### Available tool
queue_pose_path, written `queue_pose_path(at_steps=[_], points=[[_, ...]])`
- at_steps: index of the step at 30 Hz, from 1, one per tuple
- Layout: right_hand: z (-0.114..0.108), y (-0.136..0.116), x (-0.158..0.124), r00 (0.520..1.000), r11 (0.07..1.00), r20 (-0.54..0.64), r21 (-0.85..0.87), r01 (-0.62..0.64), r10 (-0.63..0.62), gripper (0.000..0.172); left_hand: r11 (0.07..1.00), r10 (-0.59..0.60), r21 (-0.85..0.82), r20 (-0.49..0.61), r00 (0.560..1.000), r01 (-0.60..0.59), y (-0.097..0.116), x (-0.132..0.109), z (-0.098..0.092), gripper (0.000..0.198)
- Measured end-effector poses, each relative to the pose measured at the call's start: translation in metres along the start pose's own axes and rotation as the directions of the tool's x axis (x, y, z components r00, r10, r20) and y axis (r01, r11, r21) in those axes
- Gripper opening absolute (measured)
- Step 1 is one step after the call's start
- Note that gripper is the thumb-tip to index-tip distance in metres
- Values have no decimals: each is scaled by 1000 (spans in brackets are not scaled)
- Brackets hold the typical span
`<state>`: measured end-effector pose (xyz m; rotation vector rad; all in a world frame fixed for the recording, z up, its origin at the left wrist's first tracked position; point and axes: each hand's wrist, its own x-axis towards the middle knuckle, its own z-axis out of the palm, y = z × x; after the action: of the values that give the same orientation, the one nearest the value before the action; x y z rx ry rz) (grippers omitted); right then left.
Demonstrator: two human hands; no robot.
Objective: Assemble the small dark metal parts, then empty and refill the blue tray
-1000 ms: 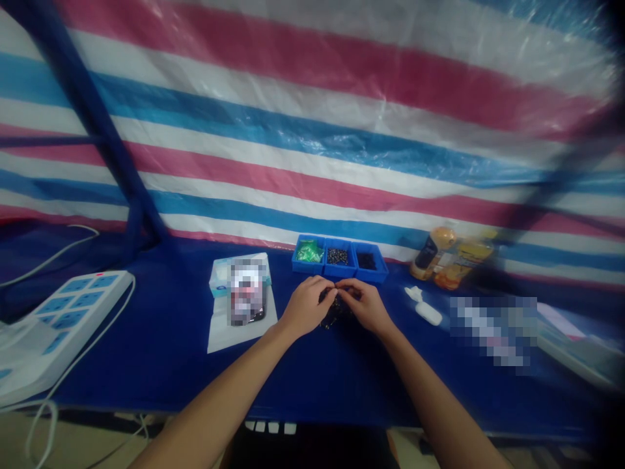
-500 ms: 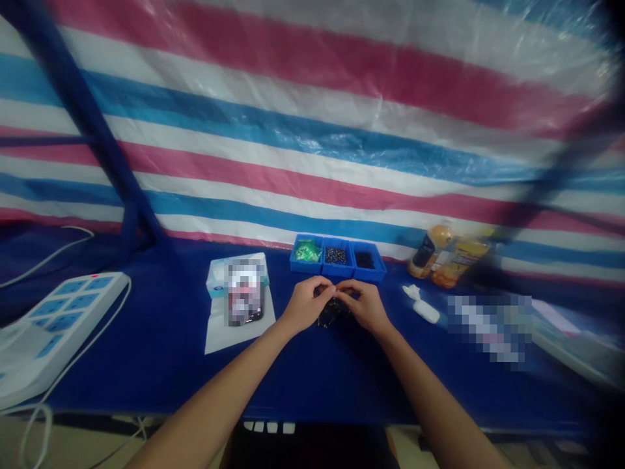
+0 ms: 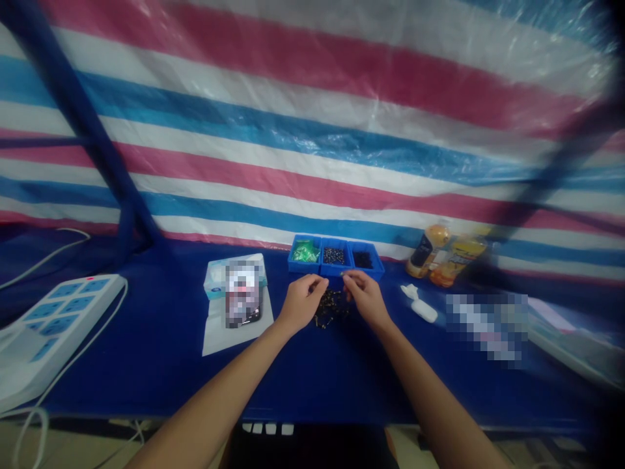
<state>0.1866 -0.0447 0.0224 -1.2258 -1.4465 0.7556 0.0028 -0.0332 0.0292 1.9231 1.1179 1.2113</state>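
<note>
Just right of the white paper point(image 3: 215, 335), my left hand point(image 3: 299, 303) is curling inward, and I cannot tell whether its grip is holding anything. Small dark pieces point(image 3: 324, 317) are lying heaped on the tabletop point(image 3: 317, 378) between my hands, showing more than half a second ago, when my fingertips were meeting above them. Blue bins point(image 3: 303, 268) are standing behind. My right hand point(image 3: 366, 299) is now staying apart, its grip's contents too small to tell.
</note>
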Motion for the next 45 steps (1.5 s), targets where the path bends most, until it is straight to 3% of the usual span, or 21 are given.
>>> queue_pose_path(at_steps=[3, 5, 7, 11, 15, 21, 26, 31, 38, 45], points=[[-3, 4, 6, 998, 993, -48, 107, -43, 48, 60, 999, 26, 34, 6, 1000, -26, 0, 0, 0, 33], [-8, 7, 7, 997, 997, -36, 28, -66, 67, 52, 998, 39, 55, -2, 999, -39, -1, 0, 1, 30], [-12, 12, 7, 999, 986, 6, -159, -44, 46, 36, 996, 48, 82, -8, 999, -48, -3, 1, 1, 27], [-14, 21, 4, 986, 846, 152, -516, 138, -68, 22, 981, 57, 187, 15, 998, -59, -9, 1, 2, 20], [-9, 29, 3, 966, 768, 240, -600, 224, -94, 28, 937, 60, 344, 35, 998, -68, -12, -1, 4, 13], [-8, 32, 6, 974, 742, 207, -639, 204, -90, 19, 920, 60, 384, 55, 997, -77, -12, -3, 4, 14], [-10, 27, 7, 989, 834, 129, -534, 135, -78, 12, 929, 87, 357, 59, 994, -103, -12, -2, 4, 14], [-6, 12, 3, 994, 987, 108, -158, 42, -25, 21, 937, 138, 313, 78, 987, -155, -10, -3, 4, 15], [1, 1, -2, 980, 992, 200, 126, -28, 2, 25, 923, 211, 301, 131, 969, -241, -5, -4, 3, 17], [2, 7, -1, 962, 974, 267, 197, -110, 54, 30, 920, 245, 284, 121, 962, -270, -5, -2, 3, 11]])
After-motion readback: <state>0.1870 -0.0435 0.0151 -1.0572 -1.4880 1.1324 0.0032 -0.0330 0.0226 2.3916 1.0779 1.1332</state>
